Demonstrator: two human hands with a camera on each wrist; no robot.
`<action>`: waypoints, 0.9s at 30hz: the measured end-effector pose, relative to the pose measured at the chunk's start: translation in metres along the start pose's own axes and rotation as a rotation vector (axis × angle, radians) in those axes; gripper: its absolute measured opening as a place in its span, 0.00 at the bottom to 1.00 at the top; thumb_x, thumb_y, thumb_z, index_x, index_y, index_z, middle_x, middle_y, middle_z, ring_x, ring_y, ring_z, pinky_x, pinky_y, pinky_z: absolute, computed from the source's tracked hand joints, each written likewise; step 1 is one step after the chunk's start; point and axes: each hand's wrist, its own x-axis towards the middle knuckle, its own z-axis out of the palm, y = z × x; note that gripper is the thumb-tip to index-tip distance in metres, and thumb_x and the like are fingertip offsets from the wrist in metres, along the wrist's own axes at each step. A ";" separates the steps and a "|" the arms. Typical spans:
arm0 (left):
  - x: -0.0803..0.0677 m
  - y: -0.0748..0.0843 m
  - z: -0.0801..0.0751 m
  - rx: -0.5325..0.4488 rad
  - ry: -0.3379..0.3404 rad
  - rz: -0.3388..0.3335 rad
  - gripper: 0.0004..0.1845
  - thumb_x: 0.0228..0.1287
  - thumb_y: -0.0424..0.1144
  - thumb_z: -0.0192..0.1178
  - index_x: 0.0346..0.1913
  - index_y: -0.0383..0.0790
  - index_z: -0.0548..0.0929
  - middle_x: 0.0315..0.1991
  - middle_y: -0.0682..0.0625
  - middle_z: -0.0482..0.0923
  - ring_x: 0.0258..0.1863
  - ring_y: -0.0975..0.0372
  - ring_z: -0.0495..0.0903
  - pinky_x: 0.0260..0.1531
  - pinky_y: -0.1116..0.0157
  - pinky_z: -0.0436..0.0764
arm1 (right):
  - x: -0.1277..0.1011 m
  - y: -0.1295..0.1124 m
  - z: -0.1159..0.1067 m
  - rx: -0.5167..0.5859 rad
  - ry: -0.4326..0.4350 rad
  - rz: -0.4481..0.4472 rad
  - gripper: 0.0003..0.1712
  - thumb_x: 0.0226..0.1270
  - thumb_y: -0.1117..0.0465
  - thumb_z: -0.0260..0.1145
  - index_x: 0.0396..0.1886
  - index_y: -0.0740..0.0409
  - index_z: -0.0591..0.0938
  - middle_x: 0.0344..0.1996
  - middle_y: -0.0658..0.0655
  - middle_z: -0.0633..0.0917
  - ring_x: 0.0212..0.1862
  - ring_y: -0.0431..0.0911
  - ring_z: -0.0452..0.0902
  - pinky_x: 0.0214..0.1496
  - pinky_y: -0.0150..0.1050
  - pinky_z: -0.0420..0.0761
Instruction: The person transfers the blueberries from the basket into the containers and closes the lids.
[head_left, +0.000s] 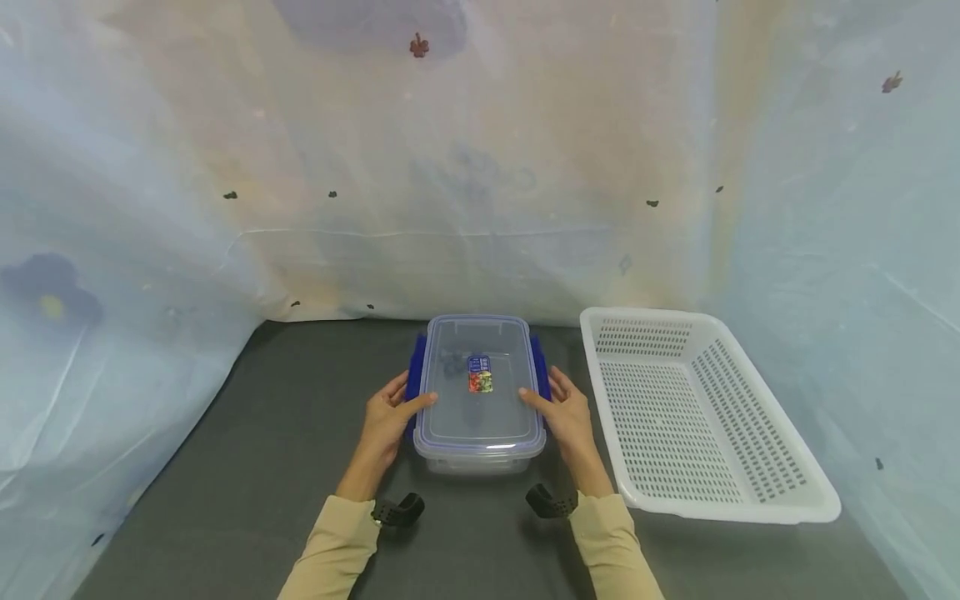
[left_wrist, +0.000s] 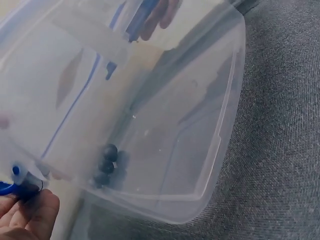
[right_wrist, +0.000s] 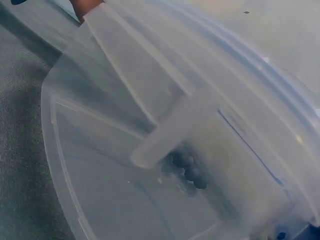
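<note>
A clear plastic food container [head_left: 480,417] with a transparent lid [head_left: 480,333] and blue side clips [head_left: 414,379] sits in front of me. A colourful label [head_left: 480,374] is on the lid. My left hand [head_left: 384,425] grips the left side, thumb over the lid's edge and fingers at the blue clip. On the opposite side my right hand [head_left: 568,417] does the same, its thumb on the lid and its fingers by the right clip [head_left: 539,367]. Through the walls, dark round balls [left_wrist: 107,162] show in a row inside; the right wrist view has these balls [right_wrist: 189,171] too.
To the right stands a white perforated plastic basket [head_left: 600,400]. Dark grey cloth [head_left: 300,467] covers the table. Pale patterned sheeting [head_left: 480,167] hangs at the back and along both sides. Black straps [head_left: 400,510] are on both wrists.
</note>
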 end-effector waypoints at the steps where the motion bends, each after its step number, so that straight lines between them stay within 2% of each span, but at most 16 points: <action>1: 0.000 0.001 0.001 0.015 0.007 0.013 0.37 0.53 0.32 0.72 0.68 0.34 0.70 0.61 0.38 0.73 0.58 0.53 0.74 0.48 0.69 0.78 | 0.000 -0.001 0.000 -0.006 -0.007 -0.013 0.46 0.53 0.63 0.76 0.70 0.67 0.65 0.63 0.68 0.72 0.64 0.58 0.68 0.62 0.49 0.70; 7: -0.005 0.004 0.004 0.064 0.004 0.064 0.36 0.55 0.29 0.70 0.68 0.32 0.69 0.63 0.37 0.71 0.62 0.51 0.71 0.53 0.65 0.74 | 0.001 0.003 0.002 0.014 -0.040 -0.045 0.41 0.56 0.67 0.73 0.69 0.67 0.67 0.64 0.69 0.71 0.65 0.59 0.68 0.63 0.47 0.69; 12: -0.007 0.005 0.004 0.103 0.000 0.108 0.34 0.57 0.27 0.68 0.67 0.30 0.70 0.64 0.36 0.69 0.61 0.49 0.71 0.51 0.63 0.75 | 0.002 0.006 0.004 0.052 -0.053 -0.064 0.40 0.57 0.69 0.72 0.69 0.67 0.67 0.64 0.67 0.71 0.65 0.56 0.68 0.61 0.42 0.71; 17: -0.007 0.006 0.001 0.176 -0.005 0.139 0.33 0.56 0.29 0.68 0.66 0.31 0.71 0.63 0.36 0.70 0.59 0.50 0.73 0.49 0.63 0.76 | 0.003 0.006 0.007 0.029 -0.083 -0.103 0.37 0.58 0.71 0.69 0.68 0.67 0.69 0.63 0.68 0.73 0.63 0.57 0.70 0.58 0.42 0.74; 21: -0.007 0.008 -0.002 0.197 -0.004 0.150 0.33 0.57 0.29 0.69 0.66 0.31 0.71 0.62 0.36 0.71 0.59 0.50 0.74 0.48 0.62 0.77 | 0.003 0.004 0.009 -0.009 -0.080 -0.119 0.36 0.58 0.71 0.69 0.67 0.66 0.70 0.61 0.68 0.74 0.62 0.57 0.71 0.57 0.44 0.75; 27: -0.008 0.009 0.000 0.209 -0.045 0.144 0.33 0.59 0.33 0.69 0.68 0.34 0.70 0.63 0.36 0.70 0.59 0.50 0.74 0.48 0.60 0.78 | 0.001 0.003 0.009 0.019 -0.050 -0.113 0.37 0.58 0.72 0.69 0.69 0.66 0.69 0.62 0.67 0.74 0.63 0.55 0.71 0.58 0.42 0.74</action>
